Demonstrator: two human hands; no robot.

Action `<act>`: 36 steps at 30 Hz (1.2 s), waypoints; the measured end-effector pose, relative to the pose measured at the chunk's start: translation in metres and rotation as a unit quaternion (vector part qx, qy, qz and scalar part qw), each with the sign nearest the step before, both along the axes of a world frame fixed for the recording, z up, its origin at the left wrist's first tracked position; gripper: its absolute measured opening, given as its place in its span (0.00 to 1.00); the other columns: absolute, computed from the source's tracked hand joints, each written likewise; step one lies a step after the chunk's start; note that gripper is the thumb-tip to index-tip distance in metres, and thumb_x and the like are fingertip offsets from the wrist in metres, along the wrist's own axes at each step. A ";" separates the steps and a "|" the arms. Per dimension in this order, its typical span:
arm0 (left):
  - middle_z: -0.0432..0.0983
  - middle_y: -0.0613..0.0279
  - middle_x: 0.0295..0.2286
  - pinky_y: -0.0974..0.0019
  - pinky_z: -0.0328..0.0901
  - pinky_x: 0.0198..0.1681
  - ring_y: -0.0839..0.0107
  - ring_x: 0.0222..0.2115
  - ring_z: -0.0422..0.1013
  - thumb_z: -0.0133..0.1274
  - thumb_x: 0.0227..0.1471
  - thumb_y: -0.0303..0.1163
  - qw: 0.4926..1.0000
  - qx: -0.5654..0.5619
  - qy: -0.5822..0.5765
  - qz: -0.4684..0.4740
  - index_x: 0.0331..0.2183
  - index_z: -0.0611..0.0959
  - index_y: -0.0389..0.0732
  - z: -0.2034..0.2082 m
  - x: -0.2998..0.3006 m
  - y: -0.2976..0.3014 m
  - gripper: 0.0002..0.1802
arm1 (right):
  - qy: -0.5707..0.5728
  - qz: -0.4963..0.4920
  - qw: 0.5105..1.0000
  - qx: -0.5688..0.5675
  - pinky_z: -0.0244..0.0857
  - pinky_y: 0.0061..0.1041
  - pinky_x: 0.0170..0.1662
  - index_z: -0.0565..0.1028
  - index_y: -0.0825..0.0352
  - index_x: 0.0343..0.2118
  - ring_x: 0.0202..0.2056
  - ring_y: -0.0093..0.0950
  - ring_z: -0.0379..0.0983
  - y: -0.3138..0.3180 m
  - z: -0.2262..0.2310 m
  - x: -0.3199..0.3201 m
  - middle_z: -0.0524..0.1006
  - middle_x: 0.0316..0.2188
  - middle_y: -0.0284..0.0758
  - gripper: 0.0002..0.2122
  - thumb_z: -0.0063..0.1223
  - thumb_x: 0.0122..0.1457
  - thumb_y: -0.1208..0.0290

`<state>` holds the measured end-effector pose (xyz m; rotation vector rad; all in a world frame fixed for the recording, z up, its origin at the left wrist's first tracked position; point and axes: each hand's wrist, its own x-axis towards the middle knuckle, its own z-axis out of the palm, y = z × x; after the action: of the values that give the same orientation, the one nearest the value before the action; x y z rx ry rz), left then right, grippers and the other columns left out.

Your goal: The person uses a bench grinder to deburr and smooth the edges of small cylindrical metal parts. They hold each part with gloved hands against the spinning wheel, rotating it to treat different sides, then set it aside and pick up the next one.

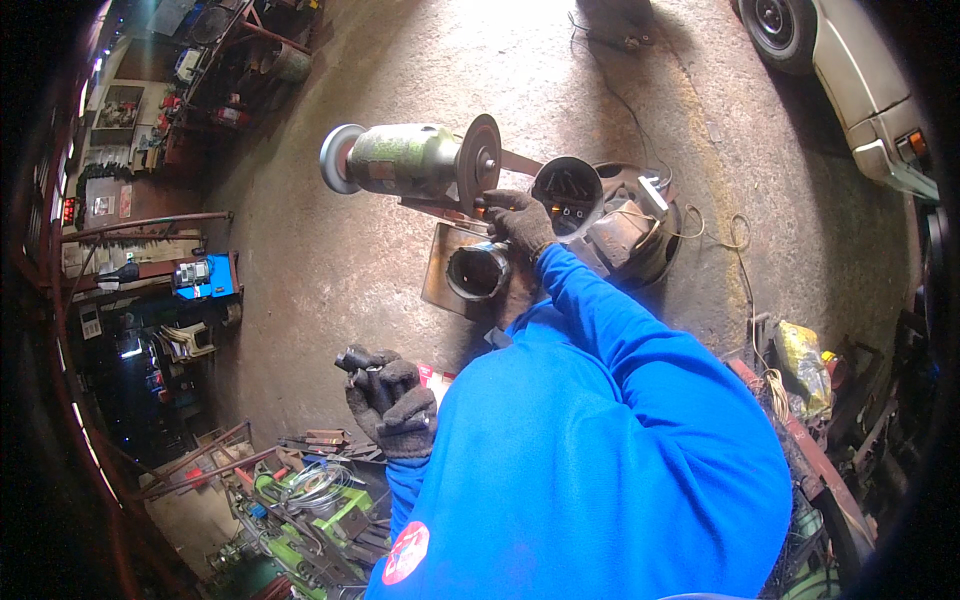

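My left hand (392,402) wears a dark work glove and is closed around a small dark metal part held near my chest. Stretched forward, my gloved right hand (520,222) rests on a short metal cylinder (477,271) that lies on a flat steel plate (441,283). Just beyond it stands a bench grinder (415,160) with a wheel at each end. A round open motor housing (567,193) sits to the right of the grinder. My blue sleeve and shirt fill the lower middle of the view.
Concrete floor all around. A wheel rim with metal scraps (640,235) lies right of the grinder, with cables trailing off. A pale car (850,70) stands top right. A blue machine (205,277) and shelves are at left, a green machine (310,510) lower left.
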<state>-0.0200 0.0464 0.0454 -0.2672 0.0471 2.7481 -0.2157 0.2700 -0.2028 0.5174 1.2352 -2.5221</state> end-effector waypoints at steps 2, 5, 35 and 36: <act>0.80 0.54 0.55 0.75 0.75 0.26 0.68 0.33 0.78 0.57 0.71 0.47 0.999 -0.017 0.000 0.032 0.62 0.83 0.51 0.003 -0.001 0.005 0.24 | -0.001 -0.003 1.000 0.001 0.84 0.28 0.37 0.82 0.67 0.58 0.33 0.24 0.83 -0.001 -0.002 -0.001 0.88 0.50 0.38 0.18 0.56 0.67 0.84; 0.80 0.54 0.57 0.76 0.76 0.26 0.69 0.40 0.79 0.56 0.71 0.45 0.991 -0.071 -0.017 0.109 0.62 0.83 0.50 -0.002 0.003 0.003 0.23 | -0.005 -0.003 1.000 0.011 0.84 0.29 0.37 0.82 0.67 0.58 0.33 0.25 0.83 -0.002 -0.001 -0.002 0.88 0.50 0.38 0.18 0.57 0.67 0.83; 0.80 0.59 0.48 0.70 0.71 0.24 0.69 0.33 0.77 0.58 0.69 0.48 0.992 -0.058 -0.075 0.082 0.60 0.84 0.54 -0.013 0.015 -0.021 0.23 | -0.026 0.001 0.998 -0.056 0.80 0.27 0.30 0.77 0.67 0.62 0.28 0.25 0.81 0.002 0.026 0.008 0.86 0.45 0.41 0.18 0.54 0.70 0.78; 0.80 0.60 0.48 0.70 0.72 0.24 0.70 0.31 0.77 0.58 0.69 0.48 0.990 -0.067 -0.077 0.093 0.60 0.84 0.54 -0.015 0.016 -0.023 0.23 | -0.031 -0.005 0.994 -0.107 0.79 0.27 0.30 0.76 0.67 0.62 0.28 0.25 0.80 0.004 0.028 0.011 0.86 0.45 0.41 0.18 0.53 0.71 0.77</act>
<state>-0.0038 0.0231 0.0301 -0.5462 0.1733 2.9029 -0.2049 0.2739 -0.1743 0.5461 0.9289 -2.5859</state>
